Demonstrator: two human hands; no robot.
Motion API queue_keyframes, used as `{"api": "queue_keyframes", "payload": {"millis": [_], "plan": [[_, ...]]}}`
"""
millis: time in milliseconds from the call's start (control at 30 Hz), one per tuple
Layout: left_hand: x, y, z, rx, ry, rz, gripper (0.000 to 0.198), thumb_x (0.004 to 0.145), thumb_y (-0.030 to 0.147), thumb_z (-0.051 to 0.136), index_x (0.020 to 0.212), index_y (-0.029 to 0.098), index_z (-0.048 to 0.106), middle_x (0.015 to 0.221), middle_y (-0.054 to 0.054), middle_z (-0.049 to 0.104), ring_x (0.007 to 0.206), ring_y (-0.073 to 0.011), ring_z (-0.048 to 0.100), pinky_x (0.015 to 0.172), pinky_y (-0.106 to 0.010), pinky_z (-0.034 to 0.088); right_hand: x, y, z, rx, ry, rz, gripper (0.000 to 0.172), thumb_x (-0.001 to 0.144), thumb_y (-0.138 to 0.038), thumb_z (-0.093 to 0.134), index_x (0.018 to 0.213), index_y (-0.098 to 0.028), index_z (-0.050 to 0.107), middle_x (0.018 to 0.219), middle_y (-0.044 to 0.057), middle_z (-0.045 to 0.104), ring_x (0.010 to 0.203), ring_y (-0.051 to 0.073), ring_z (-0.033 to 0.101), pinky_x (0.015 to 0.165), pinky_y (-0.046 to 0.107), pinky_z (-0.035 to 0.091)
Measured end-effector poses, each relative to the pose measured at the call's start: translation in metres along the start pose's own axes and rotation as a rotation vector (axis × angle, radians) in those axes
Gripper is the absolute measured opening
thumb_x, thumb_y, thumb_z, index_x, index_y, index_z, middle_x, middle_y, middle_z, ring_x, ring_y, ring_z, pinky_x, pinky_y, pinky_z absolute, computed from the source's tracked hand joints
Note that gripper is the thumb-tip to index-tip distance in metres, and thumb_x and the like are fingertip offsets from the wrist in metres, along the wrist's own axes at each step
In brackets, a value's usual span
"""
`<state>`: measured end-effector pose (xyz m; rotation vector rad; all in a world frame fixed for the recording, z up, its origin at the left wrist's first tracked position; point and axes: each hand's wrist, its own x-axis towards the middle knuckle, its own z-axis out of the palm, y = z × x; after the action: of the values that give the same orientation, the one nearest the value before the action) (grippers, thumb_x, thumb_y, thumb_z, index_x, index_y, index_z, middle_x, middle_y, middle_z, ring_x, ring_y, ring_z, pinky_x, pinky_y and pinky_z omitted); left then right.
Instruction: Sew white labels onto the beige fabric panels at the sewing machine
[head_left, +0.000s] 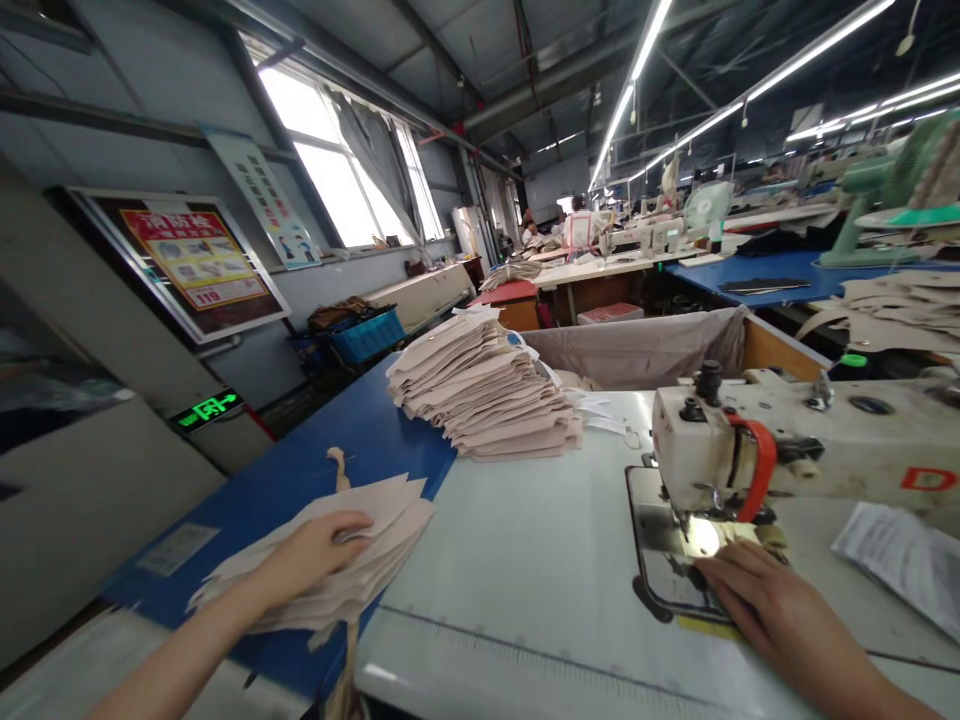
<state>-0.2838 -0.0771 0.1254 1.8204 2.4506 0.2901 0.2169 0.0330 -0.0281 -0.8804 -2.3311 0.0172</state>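
Observation:
On the blue tabletop at left lies a fanned pile of beige fabric pieces [390, 510]. My left hand [319, 548] rests on this pile, thumb and fingers closed on the edge of an upper piece. At right stands a white sewing machine [847, 430] with a red-orange guard by its lit needle area. My right hand [772, 600] lies by the metal needle plate [679, 570], fingers stretched forward beneath the machine head. No fabric shows under those fingers, though their tips are partly hidden. A taller stack of beige fabric pieces [487, 390] sits behind, between both hands.
A measuring scale [525, 655] runs along the front of the pale machine table. A plastic-wrapped packet [904, 560] lies right of my right hand. Behind the table is a cloth-lined bin [645, 345]. A green fan [862, 200] and more fabric pieces [900, 305] stand on a blue table.

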Motion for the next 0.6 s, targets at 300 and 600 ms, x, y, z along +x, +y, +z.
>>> {"api": "queue_keyframes", "payload": {"millis": [300,600], "plan": [[0.011,0.011,-0.042,0.09,0.361,-0.27,0.038,0.088,0.041,0.032,0.087,0.018,0.062,0.069,-0.005,0.067,0.077,-0.0291,0.065,0.065,-0.035,0.049,0.003,-0.006,-0.004,0.047,-0.028,0.06,0.029,0.097,-0.025,0.039,0.096,-0.02,0.068,0.086,0.008,0.064,0.082,0.02,0.061,0.073,0.03,0.051],[-0.015,0.114,0.056,0.28,0.523,0.771,0.032,0.095,0.026,0.035,0.101,0.02,0.066,0.091,-0.002,0.074,0.081,-0.0181,0.068,0.077,-0.028,0.053,0.017,-0.016,-0.013,0.016,-0.133,0.124,0.026,0.095,-0.015,0.041,0.087,-0.016,0.066,0.08,0.008,0.061,0.082,0.021,0.055,0.074,0.031,0.044]]}}
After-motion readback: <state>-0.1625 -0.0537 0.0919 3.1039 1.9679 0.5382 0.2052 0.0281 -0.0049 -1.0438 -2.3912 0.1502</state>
